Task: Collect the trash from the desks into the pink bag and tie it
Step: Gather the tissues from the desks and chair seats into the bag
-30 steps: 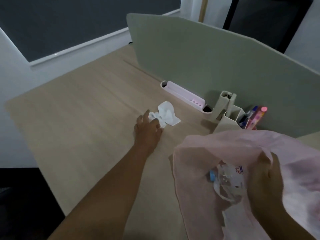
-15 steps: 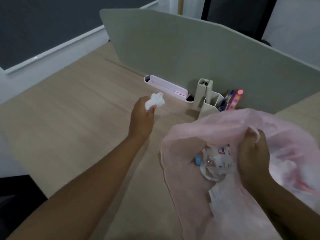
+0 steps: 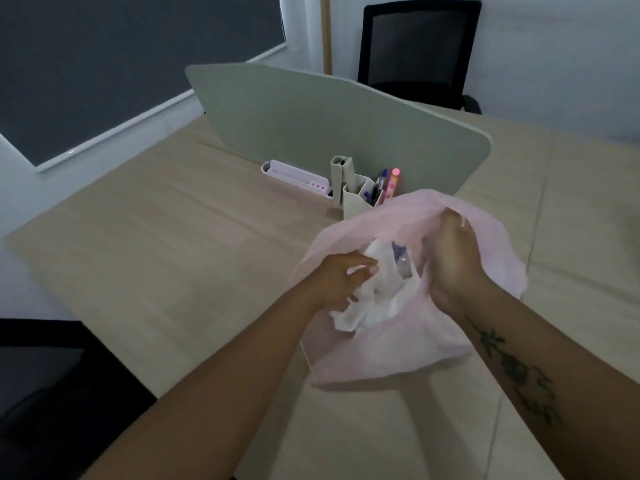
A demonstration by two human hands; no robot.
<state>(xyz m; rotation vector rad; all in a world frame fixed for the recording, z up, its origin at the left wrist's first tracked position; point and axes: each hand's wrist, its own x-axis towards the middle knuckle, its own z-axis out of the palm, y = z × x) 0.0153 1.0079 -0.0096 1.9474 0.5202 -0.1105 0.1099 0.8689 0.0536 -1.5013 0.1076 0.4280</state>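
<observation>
The pink bag (image 3: 398,348) hangs open over the wooden desk (image 3: 156,254), in the middle right of the head view. My right hand (image 3: 453,261) is shut on the bag's far rim and holds the mouth up. My left hand (image 3: 341,278) is at the bag's opening, its fingers closed on white crumpled tissue (image 3: 372,303) that sits in the mouth. A clear plastic bottle (image 3: 401,261) with a bluish cap shows among the tissue inside the bag. The bag's lower contents are hidden by the pink film.
A grey-green divider panel (image 3: 329,129) runs across the desk. In front of it stand a pink-and-white tray (image 3: 298,174) and a beige pen holder (image 3: 358,199) with pens. A black office chair (image 3: 415,53) stands behind the divider. Another dark chair (image 3: 45,382) is at the lower left.
My left hand picked the white tissue off the desk near the tray, lifted it and carried it right into the bag's mouth. My right hand kept hold of the bag.
</observation>
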